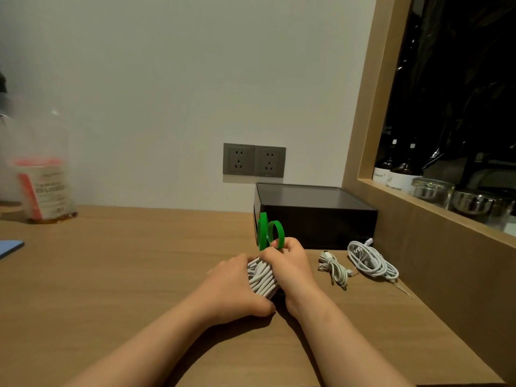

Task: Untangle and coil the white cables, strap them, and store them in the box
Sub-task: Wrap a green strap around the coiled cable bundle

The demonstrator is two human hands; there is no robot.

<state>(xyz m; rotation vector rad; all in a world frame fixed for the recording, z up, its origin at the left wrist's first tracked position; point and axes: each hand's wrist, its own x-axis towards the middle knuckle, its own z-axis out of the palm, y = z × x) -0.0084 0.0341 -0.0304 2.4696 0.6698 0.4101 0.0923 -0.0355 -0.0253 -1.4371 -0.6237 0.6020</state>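
Observation:
A coiled bundle of white cable (262, 277) sits on the wooden desk between my hands. My left hand (234, 286) clasps the bundle from the left. My right hand (290, 263) presses against its right side and pinches a green strap (270, 231) that curls upward in loops. Two more white cables lie to the right: a small tied one (333, 268) and a larger loose coil (371, 259). The black box (315, 213) stands behind my hands against the wall, its lid on.
A clear plastic bottle with a red label (42, 174) stands at the far left of the desk (125, 275). A blue object (9, 247) lies at the left edge. Two wall sockets (254, 160) sit above the box. Bottles and glass jars (432, 188) fill the window sill at right.

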